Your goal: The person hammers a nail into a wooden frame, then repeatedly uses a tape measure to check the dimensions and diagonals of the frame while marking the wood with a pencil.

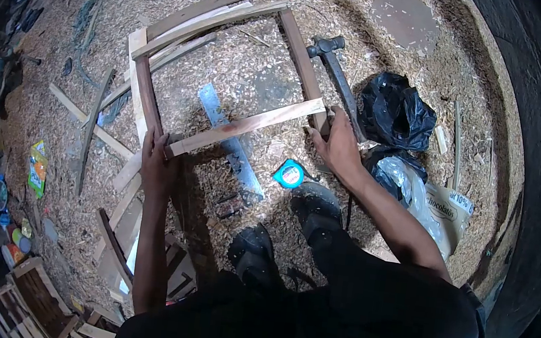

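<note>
Wooden slat (pixel 246 126) spans frame, fingers (pixel 153 145) gripping ends.

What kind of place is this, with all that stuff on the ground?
Most likely a small woodworking shop. Wood shavings cover the floor, and both hands hold a wooden frame with a hammer, a saw and a tape measure lying close by.

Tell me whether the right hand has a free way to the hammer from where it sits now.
Probably yes. The right hand rests on the wooden frame's near corner, and the hammer lies just beyond it on the sawdust, handle pointing toward the fingers. Nothing lies across the handle; the black bag sits off to the side.
</note>
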Demonstrator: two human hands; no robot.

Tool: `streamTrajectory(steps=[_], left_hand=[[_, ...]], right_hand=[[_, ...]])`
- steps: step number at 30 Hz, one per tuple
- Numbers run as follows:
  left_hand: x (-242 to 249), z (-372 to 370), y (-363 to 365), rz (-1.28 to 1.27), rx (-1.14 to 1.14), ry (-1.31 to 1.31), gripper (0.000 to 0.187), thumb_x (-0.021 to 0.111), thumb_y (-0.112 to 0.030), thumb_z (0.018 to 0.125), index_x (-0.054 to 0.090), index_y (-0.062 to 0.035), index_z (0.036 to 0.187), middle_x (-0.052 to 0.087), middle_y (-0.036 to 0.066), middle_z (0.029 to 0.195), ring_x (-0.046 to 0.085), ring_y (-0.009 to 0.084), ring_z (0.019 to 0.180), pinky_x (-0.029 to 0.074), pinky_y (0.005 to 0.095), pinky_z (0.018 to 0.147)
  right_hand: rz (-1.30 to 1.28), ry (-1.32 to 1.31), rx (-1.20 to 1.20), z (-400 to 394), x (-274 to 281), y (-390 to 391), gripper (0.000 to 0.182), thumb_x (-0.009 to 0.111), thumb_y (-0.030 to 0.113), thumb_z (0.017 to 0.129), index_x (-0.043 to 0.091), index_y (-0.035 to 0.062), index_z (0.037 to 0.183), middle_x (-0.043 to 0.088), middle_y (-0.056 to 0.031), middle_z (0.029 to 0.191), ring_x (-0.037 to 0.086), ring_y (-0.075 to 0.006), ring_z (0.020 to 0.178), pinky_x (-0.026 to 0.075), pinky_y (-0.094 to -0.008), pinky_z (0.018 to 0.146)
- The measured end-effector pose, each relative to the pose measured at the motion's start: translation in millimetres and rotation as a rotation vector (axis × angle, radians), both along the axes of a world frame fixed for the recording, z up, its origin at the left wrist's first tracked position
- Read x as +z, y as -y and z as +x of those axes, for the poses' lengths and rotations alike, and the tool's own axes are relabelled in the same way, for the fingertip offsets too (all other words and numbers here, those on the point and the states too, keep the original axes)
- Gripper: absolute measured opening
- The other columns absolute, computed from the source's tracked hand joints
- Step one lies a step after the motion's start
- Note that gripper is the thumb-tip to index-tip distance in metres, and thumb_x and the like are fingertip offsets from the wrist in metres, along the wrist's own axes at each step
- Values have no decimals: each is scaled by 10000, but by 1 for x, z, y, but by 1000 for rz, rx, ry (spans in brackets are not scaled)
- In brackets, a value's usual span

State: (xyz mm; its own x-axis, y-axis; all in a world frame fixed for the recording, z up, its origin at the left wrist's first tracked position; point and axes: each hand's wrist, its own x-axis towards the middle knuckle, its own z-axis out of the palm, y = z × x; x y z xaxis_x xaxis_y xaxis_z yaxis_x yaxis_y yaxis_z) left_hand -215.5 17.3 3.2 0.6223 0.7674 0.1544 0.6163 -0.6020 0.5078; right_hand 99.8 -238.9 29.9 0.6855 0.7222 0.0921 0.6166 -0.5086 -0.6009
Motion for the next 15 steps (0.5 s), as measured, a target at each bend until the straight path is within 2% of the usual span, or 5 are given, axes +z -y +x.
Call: streamTrajectory(steps=[5,11,15], left_hand=[[4,3,3,7,73,-27,357,615,-59,865,617,-97,1220,479,143,1452,546,354,1250,502,421,968],[-1,5,1,22,109,1,308,603,-86,895,626,-94,1202,474,148,1457,562,368,1223,508,433,949],[-2,5,0,45,107,-22,331,592,-62,882,624,-94,1210,472,155,1457,562,371,1221,512,433,938]], right_hand=[[-61,-42,1,1,-4,3,377,715,192,850,548,-80,1051,590,-290,950,588,-449,920,470,-483,813],[-80,-96,-1,-2,5,5,361,718,185,849,551,-81,1027,588,-284,948,585,-439,900,463,-476,803],[-59,-111,34,-3,4,8,365,691,161,857,512,-97,1044,564,-316,972,563,-482,929,467,-506,825]])
